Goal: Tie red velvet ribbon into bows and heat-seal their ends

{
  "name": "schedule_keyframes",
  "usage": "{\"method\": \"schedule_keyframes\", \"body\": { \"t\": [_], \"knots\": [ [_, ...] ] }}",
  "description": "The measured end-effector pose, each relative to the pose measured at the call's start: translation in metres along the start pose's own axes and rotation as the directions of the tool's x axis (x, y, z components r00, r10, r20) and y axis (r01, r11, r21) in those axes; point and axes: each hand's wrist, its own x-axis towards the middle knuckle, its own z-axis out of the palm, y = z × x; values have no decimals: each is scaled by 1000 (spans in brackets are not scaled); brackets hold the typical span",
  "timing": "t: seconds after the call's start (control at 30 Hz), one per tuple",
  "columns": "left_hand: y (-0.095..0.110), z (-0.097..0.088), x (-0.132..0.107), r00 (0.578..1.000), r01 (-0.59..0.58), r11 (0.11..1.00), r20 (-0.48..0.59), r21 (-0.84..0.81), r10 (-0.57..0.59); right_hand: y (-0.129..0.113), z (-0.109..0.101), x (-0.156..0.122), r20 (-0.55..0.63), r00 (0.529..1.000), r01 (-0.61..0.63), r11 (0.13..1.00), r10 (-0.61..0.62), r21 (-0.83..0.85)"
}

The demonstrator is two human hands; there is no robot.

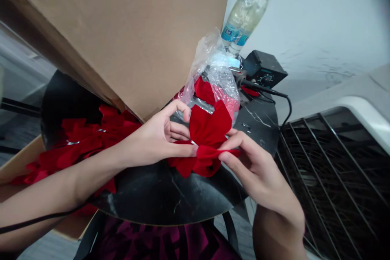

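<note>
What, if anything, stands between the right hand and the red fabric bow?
Nothing visible does: the right hand already pinches the red fabric bow directly. The left hand touches the bow's other side, and the clear plastic bag lies beyond it.

Your view: right hand (252, 166) hides the pinched middle of the red material (209, 128) | cardboard sheet (122, 36) covers much of the round black surface (164, 199) | dial markings (266, 78) on the black box (263, 65) seem too small to read

Round table (164, 199); on it cloth bow (205, 130) betw. left hand (155, 138) & right hand (252, 166); cloth pile (82, 146) to left; plastic bag (210, 77) behind; bottles (240, 16), dial box (264, 69) further back; cardboard (122, 36) above left; wire rack (332, 178) to right.
</note>
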Motion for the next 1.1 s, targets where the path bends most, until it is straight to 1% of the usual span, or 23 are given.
{"method": "schedule_keyframes", "body": {
  "t": [0.07, 0.1, 0.17, 0.23, 0.3, 0.37, 0.43, 0.5, 0.57, 0.67, 0.7, 0.77, 0.8, 0.83, 0.87, 0.9, 0.93, 1.0, 1.03, 1.1],
  "knots": [
    [-3, 1, 1, 998, 27, 996, -56, -83, -31, 3, -1, 6, 57, 998, 4, 999, -7, 50],
    [-4, 1, 2, 994, 56, 990, -83, -127, -67, 2, -3, 9, 68, 998, 9, 999, -12, 47],
    [-8, 1, 4, 983, 140, 971, -93, -194, -160, -2, -6, 13, 67, 997, 25, 1000, -24, -6],
    [-13, 1, 7, 973, 201, 957, -75, -212, -220, -7, -10, 16, 67, 997, 35, 996, -30, -79],
    [-17, 1, 8, 975, 198, 957, -62, -211, -215, -12, -14, 19, 93, 995, 49, 990, -36, -132],
    [-18, 1, 8, 983, 159, 963, -59, -218, -176, -13, -18, 23, 123, 992, 60, 985, -41, -160],
    [-16, 1, 7, 989, 134, 966, -31, -223, -144, -12, -23, 28, 151, 987, 78, 981, -51, -178],
    [-13, 1, 6, 992, 127, 965, 6, -229, -129, -6, -26, 33, 160, 983, 126, 971, -94, -205],
    [-10, 0, 5, 992, 124, 963, 1, -240, -127, 5, -27, 38, 137, 975, 206, 946, -176, -248],
    [-9, -1, 6, 989, 96, 969, -90, -226, -119, 20, -25, 40, 73, 959, 284, 903, -275, -324],
    [-11, -2, 7, 987, 79, 973, -119, -216, -107, 23, -23, 37, 32, 955, 286, 890, -294, -356],
    [-14, -2, 9, 985, 29, 976, -159, -215, -64, 21, -16, 29, -125, 940, 243, 879, -318, -412],
    [-15, -1, 10, 983, 4, 974, -176, -226, -44, 16, -11, 24, -229, 922, 200, 891, -312, -408],
    [-17, -1, 11, 980, -22, 972, -197, -235, -25, 10, -5, 19, -332, 900, 154, 916, -285, -370],
    [-18, -1, 11, 977, -46, 971, -215, -233, -5, 4, 3, 14, -411, 882, 112, 949, -232, -296],
    [-19, -1, 12, 974, -63, 974, -224, -220, 12, -2, 12, 11, -452, 878, 75, 977, -159, -199],
    [-20, -1, 12, 974, -75, 978, -224, -195, 30, -7, 21, 9, -456, 886, 42, 994, -85, -102],
    [-20, -1, 12, 976, -99, 985, -205, -141, 69, -13, 40, 10, -413, 910, -29, 999, 41, 35],
    [-20, -1, 12, 977, -111, 986, -194, -126, 85, -13, 48, 12, -395, 915, -61, 996, 84, 71],
    [-21, 0, 11, 978, -119, 985, -186, -122, 95, -10, 58, 18, -394, 908, -110, 989, 140, 98]
  ]
}}
